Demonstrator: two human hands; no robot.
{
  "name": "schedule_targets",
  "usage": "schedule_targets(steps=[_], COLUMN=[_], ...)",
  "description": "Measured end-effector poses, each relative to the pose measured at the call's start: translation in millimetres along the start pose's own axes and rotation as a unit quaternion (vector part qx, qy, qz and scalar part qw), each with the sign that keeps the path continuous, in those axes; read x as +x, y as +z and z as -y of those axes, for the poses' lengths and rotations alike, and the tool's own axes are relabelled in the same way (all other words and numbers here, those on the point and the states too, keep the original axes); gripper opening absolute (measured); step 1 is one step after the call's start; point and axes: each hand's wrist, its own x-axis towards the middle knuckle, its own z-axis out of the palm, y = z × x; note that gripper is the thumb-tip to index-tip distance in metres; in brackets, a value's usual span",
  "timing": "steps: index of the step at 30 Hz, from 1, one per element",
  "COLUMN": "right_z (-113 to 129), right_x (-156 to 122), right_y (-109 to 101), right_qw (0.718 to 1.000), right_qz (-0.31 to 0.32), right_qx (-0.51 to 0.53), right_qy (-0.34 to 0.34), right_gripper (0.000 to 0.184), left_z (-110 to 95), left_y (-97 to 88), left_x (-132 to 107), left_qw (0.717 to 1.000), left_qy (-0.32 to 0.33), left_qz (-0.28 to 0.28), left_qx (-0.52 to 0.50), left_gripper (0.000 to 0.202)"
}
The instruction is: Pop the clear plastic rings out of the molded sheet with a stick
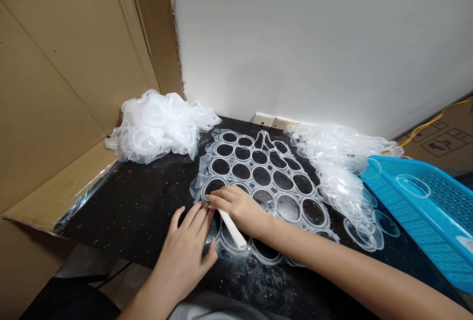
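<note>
A translucent rubbery sheet [260, 186] with rows of large round holes lies on the dark table. My right hand [240, 208] is closed around a slim white-handled tool [232, 231], whose butt end points toward me; its working end is hidden under my fingers. Those fingertips press at the sheet's left side, by a ring-shaped hole. Just beside them, my left hand [188, 246] rests with fingers stretched out and thumb apart, its fingertips at the sheet's edge and nearly touching my right hand. I see nothing held in it.
A heap of translucent pieces [158, 125] sits at the back left against cardboard [74, 63]. More clear rings and scraps [342, 172] pile up on the right, beside a blue plastic basket [410, 211]. Wall sockets [273, 122] line the back edge of the speckled black table [136, 201].
</note>
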Motion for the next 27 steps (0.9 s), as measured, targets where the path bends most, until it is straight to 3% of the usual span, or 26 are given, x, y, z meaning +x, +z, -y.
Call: schedule_targets(steps=[8,14,19,22,25,27], right_z=[-10,-20,-30,-31,-28,-26], right_x=[10,3,-25,-39,-46,-48], right_y=[-10,-45,-62,-61,-56,-54], right_qw=[0.987,0.941,0.888,0.867,0.868,0.873], right_qz=[0.015,0.036,0.034,0.064,0.056,0.042], right_qx=[0.135,0.304,0.380,0.405,0.405,0.399], right_qy=[0.087,0.143,0.257,0.285,0.282,0.278], right_gripper=[0.027,0.022,0.030,0.032,0.033,0.032], left_z=[-2,3,2,-7,-20,-25], left_y=[-3.0,-3.4,-6.2,-5.2,0.6,4.8], left_x=[1,-3,-2,3,8,10], left_qw=[1.000,0.998,0.998,0.995,0.986,0.983], left_qy=[-0.019,0.023,0.032,0.090,0.164,0.175], left_qz=[0.021,0.048,0.022,0.006,0.028,0.037], left_qx=[0.007,0.040,0.044,0.040,0.031,0.035], left_gripper=[0.042,0.042,0.038,0.038,0.041,0.045])
